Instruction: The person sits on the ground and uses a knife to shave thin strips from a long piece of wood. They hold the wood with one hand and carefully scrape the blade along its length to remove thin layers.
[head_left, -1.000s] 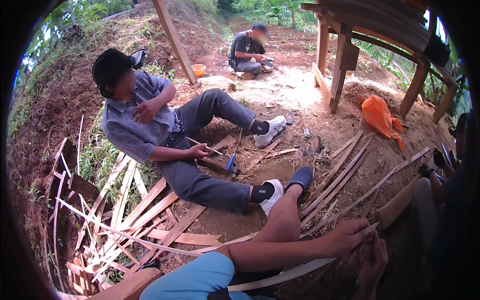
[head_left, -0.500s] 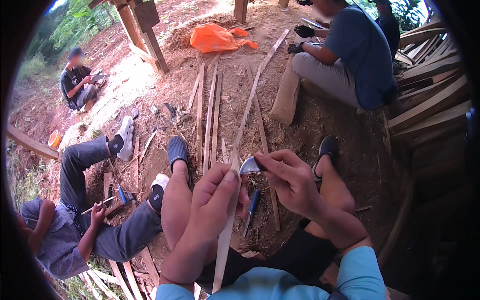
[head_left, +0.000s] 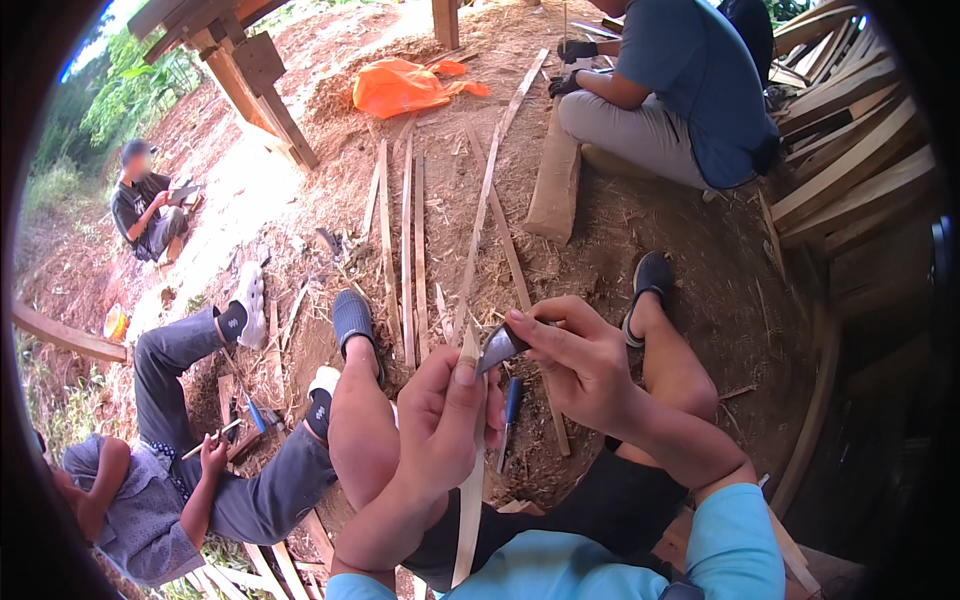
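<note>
My left hand [head_left: 440, 425] is closed around a long, pale wooden strip [head_left: 468, 525], its thumb pressed along the strip's face. The strip runs from my lap up past my fingers and far out over the ground. In my right hand [head_left: 585, 365], fingers pinch a small knife [head_left: 497, 350] with a short grey blade and a dark grip end. Its blade slants down to the left and meets the strip's edge beside my left thumb. Beneath my hands, a blue-handled tool [head_left: 512, 402] lies on the ground between my legs.
Several thin strips [head_left: 407, 250] lie on the shaving-strewn dirt ahead. At left sits a person with a pale stick [head_left: 212, 437]; another sits far left. A gloved person sits at a thick wooden block [head_left: 556, 190]. An orange bag [head_left: 402, 88] lies beyond; curved planks [head_left: 860, 190] are stacked right.
My right hand has turned the knife, so its blade now slants down against the strip. My hands sit slightly lower in view, and the whole view has shifted a little.
</note>
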